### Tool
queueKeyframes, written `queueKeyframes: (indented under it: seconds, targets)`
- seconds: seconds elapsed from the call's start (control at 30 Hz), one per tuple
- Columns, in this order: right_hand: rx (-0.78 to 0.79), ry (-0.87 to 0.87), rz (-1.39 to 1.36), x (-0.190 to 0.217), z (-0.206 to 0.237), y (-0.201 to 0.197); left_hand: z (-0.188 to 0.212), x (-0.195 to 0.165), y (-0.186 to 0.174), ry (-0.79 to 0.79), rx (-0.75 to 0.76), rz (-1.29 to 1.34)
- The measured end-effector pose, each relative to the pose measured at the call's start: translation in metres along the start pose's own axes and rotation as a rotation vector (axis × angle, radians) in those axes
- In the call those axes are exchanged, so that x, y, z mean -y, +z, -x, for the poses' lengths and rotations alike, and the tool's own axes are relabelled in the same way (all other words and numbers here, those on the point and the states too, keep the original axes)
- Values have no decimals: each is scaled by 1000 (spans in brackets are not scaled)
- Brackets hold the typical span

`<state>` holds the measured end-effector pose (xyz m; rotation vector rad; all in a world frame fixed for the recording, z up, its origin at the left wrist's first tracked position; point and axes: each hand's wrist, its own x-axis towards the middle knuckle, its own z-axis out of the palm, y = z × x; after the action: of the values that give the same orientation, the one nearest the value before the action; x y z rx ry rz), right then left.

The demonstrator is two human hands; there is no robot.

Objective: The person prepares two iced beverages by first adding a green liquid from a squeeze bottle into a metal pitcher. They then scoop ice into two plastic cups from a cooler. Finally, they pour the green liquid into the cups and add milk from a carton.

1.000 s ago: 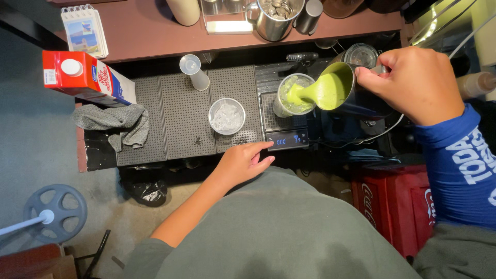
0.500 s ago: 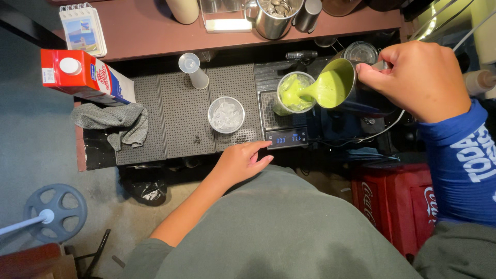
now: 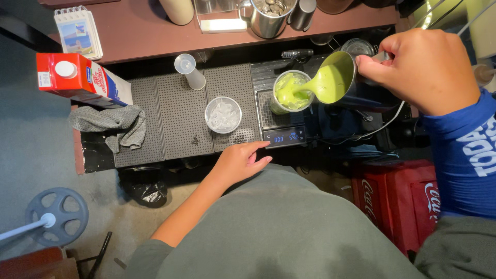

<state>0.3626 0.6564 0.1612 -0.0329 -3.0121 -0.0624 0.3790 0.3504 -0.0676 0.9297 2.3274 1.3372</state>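
Right hand clamped on a steel pitcher, tipped left with spout low. Green liquid streaming from the spout into a clear cup standing on a small scale, at the right end of the black bench mats. Cup just left of the pitcher's lip and slightly below it; spout over the cup's right rim, not touching as far as visible. Pitcher's long axis running right to left, from grip toward cup. Right hand far nearer the cup than the left.

Left hand empty, fingers loosely apart, resting at the bench's near edge, fingertips just short of the scale's display.

A second cup with ice on the mats left of the scale, apart from it. Grey cloth and a red-and-white carton at the far left.
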Motion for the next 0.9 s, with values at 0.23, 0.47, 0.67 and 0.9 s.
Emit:
queueKeyframes:
  seconds: [0.23, 0.47, 0.67, 0.9]
  targets:
    - [20, 10, -15, 1, -1, -9, 0, 4, 2, -37, 26, 2]
    - [2, -28, 14, -1, -3, -12, -2, 4, 3, -52, 38, -5]
    - [-12, -67, 28, -4, -4, -12, -5, 4, 4, -92, 68, 9]
    - [56, -16, 16, 0, -5, -23, -7, 6, 10, -93, 62, 14]
